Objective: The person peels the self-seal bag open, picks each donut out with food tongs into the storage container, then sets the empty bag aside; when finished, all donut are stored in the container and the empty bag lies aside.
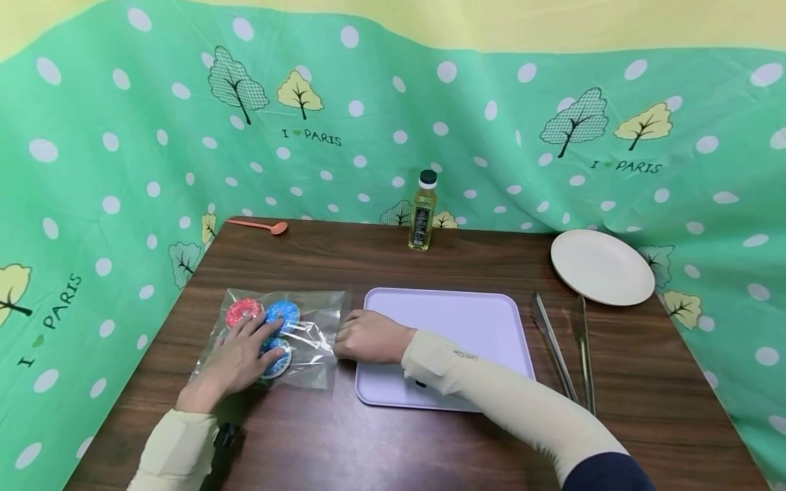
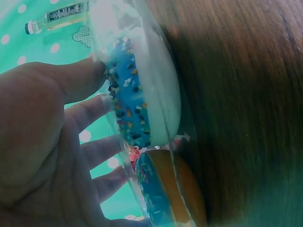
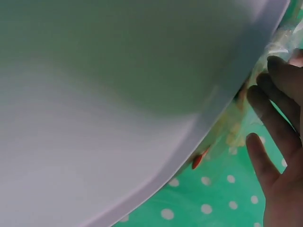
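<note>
Where the left hand (image 1: 235, 358) rests, the clear bag (image 1: 318, 315) lies underneath.

Backdrop: a green cloth (image 1: 381, 75) hangs behind the table (image 1: 344, 450) and along both its sides, creased and gathered in soft vertical folds. A pale yellow band (image 1: 552, 27) with a wavy lower edge runs across the top. The green area carries white dots, printed grey checked trees (image 1: 236, 78) beside yellow trees (image 1: 299, 90), and lettering (image 1: 311, 138) reading "I PARIS" (a small green heart sits between the words). Furniture: the table has a dark brown top with streaked wood grain. Lighting: generally even, with a dull sheen (image 1: 393, 423) noted on the near part of the tabletop.
</note>
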`<state>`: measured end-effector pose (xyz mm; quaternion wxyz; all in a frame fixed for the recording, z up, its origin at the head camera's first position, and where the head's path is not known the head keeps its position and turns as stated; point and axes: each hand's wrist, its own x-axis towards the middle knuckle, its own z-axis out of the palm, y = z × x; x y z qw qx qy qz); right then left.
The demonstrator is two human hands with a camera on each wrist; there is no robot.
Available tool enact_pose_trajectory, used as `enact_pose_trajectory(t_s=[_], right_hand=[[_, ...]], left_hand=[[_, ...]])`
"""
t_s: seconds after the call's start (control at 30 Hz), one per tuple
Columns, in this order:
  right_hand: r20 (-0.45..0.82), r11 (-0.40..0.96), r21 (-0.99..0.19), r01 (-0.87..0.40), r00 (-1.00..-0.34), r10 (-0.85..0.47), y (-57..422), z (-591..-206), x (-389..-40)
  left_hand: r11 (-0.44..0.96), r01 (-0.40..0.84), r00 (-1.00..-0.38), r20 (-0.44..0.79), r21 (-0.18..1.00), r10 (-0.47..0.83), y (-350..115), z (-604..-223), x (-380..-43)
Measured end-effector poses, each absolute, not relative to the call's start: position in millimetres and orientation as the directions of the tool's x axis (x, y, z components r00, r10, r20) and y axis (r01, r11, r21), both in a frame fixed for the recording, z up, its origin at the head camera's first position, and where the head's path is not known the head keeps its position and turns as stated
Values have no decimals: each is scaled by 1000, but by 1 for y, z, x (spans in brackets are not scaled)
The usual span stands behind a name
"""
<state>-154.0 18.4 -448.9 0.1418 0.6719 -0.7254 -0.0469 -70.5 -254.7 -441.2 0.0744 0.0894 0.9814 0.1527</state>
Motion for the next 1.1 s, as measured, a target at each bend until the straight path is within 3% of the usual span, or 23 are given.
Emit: enact_pose_trajectory(t_s=[0.23, 0.5, 1.1], right_hand=[[150, 119, 237, -964, -85, -985, 15, -456, -151], [129, 55, 316, -947, -14, -992, 3, -453, -135], [100, 94, 287, -953, -68, -993, 36, -446, -131]], left_hand=[[933, 149, -973, -120, 328, 198, -253, -441, -70], [932, 150, -972, -124, 329, 200, -253, -442, -70], [935, 157, -971, -124, 319, 205, -254, -440, -70]])
